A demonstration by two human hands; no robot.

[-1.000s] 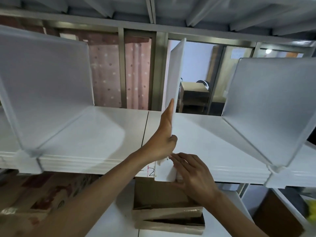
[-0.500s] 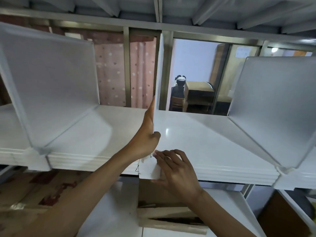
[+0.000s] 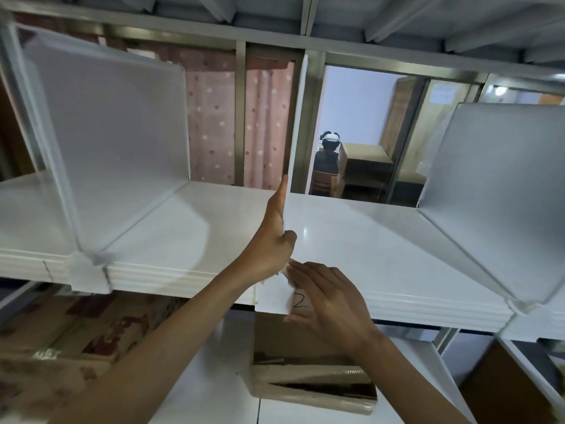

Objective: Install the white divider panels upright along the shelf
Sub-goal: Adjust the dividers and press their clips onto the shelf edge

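A white divider panel (image 3: 296, 123) stands upright, edge-on to me, in the middle of the white shelf (image 3: 351, 240). My left hand (image 3: 273, 237) lies flat against its left face with the thumb wrapped round the front edge. My right hand (image 3: 324, 298) presses on the panel's white front clip (image 3: 273, 296) at the shelf's lip, next to a handwritten "2". Two other white dividers stand upright on the shelf: one at the left (image 3: 113, 139) and one at the right (image 3: 501, 191).
An upper shelf's underside (image 3: 305, 22) runs close overhead. Below the shelf lies an open cardboard box (image 3: 312, 381) on a lower white shelf (image 3: 214, 377). A patterned box (image 3: 55, 347) sits lower left. Behind the shelf are a pink curtain (image 3: 211, 123) and a seated person (image 3: 327, 160).
The middle panel has swung from tilted right to straight upright and edge-on. My view has shifted, and both hands stay on the panel and its front clip.
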